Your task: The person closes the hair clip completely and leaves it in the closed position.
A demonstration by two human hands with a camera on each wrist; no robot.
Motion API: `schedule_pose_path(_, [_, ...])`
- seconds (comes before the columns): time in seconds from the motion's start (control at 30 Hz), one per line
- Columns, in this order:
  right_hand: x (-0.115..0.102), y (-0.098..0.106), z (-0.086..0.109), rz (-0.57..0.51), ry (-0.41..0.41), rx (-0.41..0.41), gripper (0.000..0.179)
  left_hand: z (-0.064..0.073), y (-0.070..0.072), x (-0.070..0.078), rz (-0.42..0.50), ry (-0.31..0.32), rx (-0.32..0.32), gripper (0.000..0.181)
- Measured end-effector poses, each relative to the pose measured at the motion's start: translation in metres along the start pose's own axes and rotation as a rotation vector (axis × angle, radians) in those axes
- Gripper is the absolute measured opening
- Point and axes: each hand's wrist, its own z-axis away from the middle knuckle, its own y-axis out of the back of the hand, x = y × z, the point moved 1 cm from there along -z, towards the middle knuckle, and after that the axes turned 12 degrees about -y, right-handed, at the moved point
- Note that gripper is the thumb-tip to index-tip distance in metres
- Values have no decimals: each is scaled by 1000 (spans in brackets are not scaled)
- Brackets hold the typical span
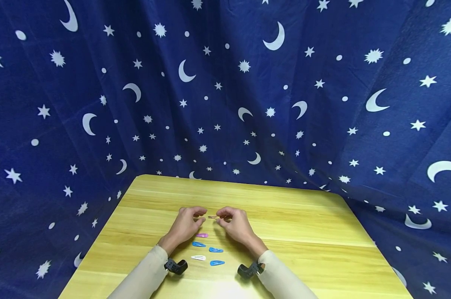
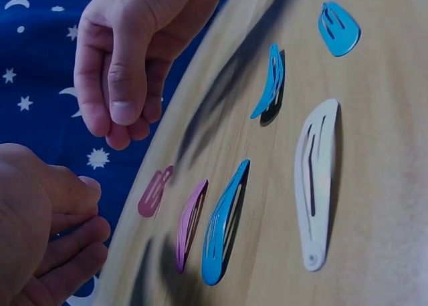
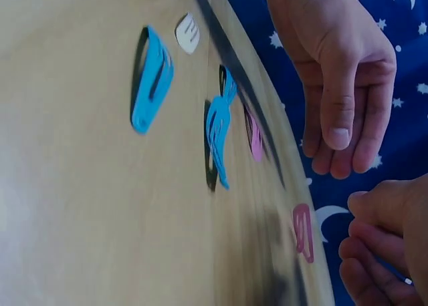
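Observation:
A dusty-pink snap hair clip (image 2: 151, 200) lies on the table, below and between the two hands. My left hand (image 1: 186, 224) hovers to its left, fingers loosely bent, with nothing held. From the right, my right hand (image 1: 236, 225) faces it in a similar curve, also holding nothing. The right wrist view shows a gap between both hands and the dusty-pink clip (image 3: 299, 220). Nearer the body lie a brighter pink clip (image 1: 202, 235), a blue clip (image 1: 199, 244), another blue clip (image 1: 216, 250), a white clip (image 1: 198, 258) and a third blue clip (image 1: 217, 263).
The wooden table (image 1: 304, 232) carries the clips in a loose group between the forearms. A dark-blue curtain (image 1: 225, 91) with white moons and stars hangs behind and beside it. Black bands with cameras sit on the left wrist (image 1: 176, 266) and right wrist (image 1: 249, 270).

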Motion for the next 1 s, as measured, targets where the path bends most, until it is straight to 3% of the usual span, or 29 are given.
schedule_pose_path(0.7, [16, -9, -19, 32, 17, -32, 28, -19, -20, -12, -8, -28, -66, 27])
schedule_pose_path(1.0, [22, -16, -21, 79, 33, -23, 22, -18, -25, -19, -120, -118, -134, 20])
